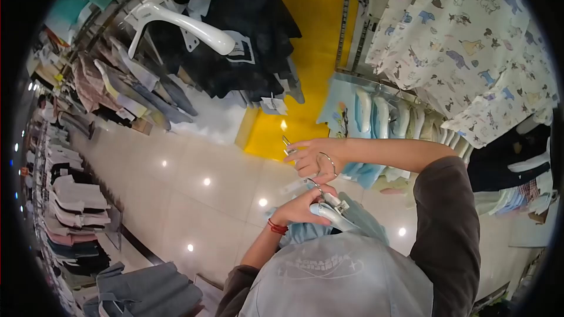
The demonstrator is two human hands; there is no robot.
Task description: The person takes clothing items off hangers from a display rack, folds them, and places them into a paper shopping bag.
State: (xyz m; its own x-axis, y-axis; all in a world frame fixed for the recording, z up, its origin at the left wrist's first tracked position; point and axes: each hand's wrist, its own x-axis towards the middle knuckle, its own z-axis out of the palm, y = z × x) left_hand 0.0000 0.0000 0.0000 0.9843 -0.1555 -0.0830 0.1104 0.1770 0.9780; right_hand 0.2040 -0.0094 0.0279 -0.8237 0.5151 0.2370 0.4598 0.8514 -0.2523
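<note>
My left hand (302,208), with a red cord bracelet at the wrist, is closed around the neck of a white hanger (336,216). A light blue garment (367,223) hangs from that hanger, close against my grey top, and a metal hook rises from it. My right hand (314,157) reaches in from the right just above the left one, fingers bent. At its fingertips a thin metal hook (287,142) shows, and another curved metal piece (330,163) lies against the palm side. What these two pieces belong to is partly hidden. A clear strip (292,186) shows between the hands.
A rack of dark shirts (252,35) with a large white hanger (188,23) stands at upper left. Animal-print clothes (458,41) and light garments on white hangers (380,117) hang at right. Folded clothes (76,199) line the left; grey clothing (147,290) lies lower left.
</note>
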